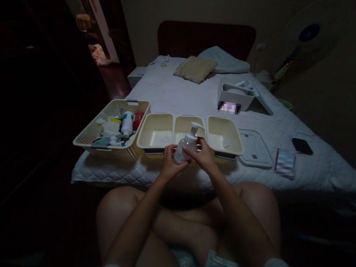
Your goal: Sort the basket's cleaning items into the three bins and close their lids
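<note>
Pump bottle is mid-frame, roughly upright, hiding part of the middle bin. Your left hand and right hand have fingers curled round it, pinching its sides. Step in hand looks like a two-handed hold. Moving it calls for keeping that grip, clearing the left bin and right bin, either side of center.

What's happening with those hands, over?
Left hand, right hand: both on pump bottle. Bottle held pump-up, partly hiding the middle bin. Nothing visibly blocking the hands.
</note>
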Motion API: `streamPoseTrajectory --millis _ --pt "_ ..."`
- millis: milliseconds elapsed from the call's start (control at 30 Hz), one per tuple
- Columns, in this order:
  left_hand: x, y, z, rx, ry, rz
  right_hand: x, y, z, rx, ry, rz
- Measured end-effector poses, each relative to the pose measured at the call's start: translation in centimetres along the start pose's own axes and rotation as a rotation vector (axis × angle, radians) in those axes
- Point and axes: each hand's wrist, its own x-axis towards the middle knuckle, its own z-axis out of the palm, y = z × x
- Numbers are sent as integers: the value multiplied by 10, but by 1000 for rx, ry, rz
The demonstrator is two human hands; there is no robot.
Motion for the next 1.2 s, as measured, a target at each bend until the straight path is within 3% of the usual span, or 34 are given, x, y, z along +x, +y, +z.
streamPoseTrajectory --millis 233,333,533,733,1033,1200 --pt "10 6 -13 -336 -91 -335 3 7 1 191 94 46" --pt "10 7 -18 -454 -159 -431 5 7 1 321 49 102" --pt "6 5 -14 -564 -310 -432 3 -2 1 386 -8 112" --pt "4 1 -10 -520 -189 -445 0 -3 1 332 -32 110" --pt "4 6 -9 -568 -188 -441 1 8 -11 491 -117 214" --pt "2 9 -10 -601 -190 -423 -6 9 -8 461 -175 155"
